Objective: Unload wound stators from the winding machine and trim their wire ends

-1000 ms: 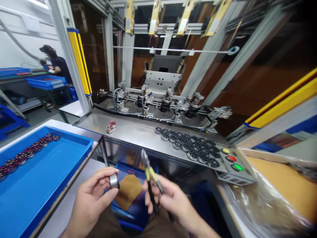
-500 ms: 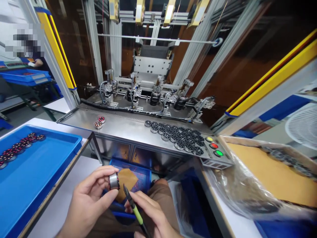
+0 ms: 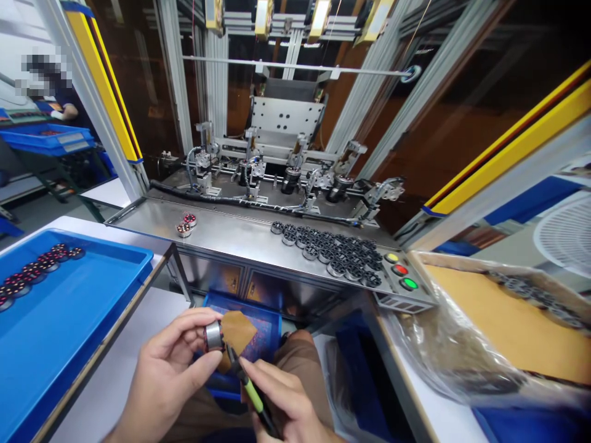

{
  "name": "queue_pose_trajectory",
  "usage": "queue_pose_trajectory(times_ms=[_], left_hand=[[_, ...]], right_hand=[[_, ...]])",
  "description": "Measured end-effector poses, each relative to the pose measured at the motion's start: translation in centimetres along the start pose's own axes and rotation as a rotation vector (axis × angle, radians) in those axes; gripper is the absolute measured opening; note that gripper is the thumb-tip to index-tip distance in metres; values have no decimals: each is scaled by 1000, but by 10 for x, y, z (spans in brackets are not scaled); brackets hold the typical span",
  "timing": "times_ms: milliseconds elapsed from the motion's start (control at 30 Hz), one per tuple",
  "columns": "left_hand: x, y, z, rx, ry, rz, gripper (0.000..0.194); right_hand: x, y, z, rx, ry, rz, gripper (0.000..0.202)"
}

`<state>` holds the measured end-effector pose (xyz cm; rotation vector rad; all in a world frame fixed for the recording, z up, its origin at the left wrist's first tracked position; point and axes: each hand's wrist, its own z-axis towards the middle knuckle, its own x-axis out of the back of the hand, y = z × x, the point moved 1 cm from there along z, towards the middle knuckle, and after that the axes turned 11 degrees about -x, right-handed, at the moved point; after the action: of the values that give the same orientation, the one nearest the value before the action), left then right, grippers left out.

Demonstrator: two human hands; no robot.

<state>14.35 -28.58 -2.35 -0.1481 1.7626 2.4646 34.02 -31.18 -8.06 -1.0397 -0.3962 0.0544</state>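
Between thumb and fingers, my left hand (image 3: pixel 173 363) holds a round metal ring part (image 3: pixel 213 336) on its edge, its silvery side showing. My right hand (image 3: pixel 289 394) is wrapped round a black and green pointed tool (image 3: pixel 252 394), whose dark tip points up at the ring part's right edge. Whether the tip touches the part cannot be made out. Below both hands lies a blue bin (image 3: pixel 272 326) with a piece of brown paper (image 3: pixel 240 330) in it.
Two wound parts (image 3: pixel 183 229) and several dark ring parts (image 3: pixel 337 267) sit on the metal ledge (image 3: pixel 231 237) before the machine. A blue tray (image 3: pixel 106 246) with parts stands left, a plastic-lined box (image 3: pixel 484 314) right. A person (image 3: pixel 64 98) works far left.
The tool in my right hand has shifted slightly left and down, its tip nearer the ring part. My left hand has barely moved. The view has tilted slightly.
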Motion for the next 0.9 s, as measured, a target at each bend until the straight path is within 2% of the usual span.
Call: queue_pose_trajectory(times_ms=[133,267,500,767,900], left_hand=[[3,-2,-1,-34,12,-39,28],[4,-2,-5,-119,42,-2,19],[0,7,-7,-272,-5,215,26],[0,9,-8,-283,8,272,26],[0,9,-8,-283,9,259,26]], right_hand=[[2,3,-2,-74,3,0,76],[3,2,-1,-26,-51,72,82],[-3,5,3,39,-73,159,72],[-2,2,5,13,-91,114,70],[-4,4,4,40,-57,134,68]])
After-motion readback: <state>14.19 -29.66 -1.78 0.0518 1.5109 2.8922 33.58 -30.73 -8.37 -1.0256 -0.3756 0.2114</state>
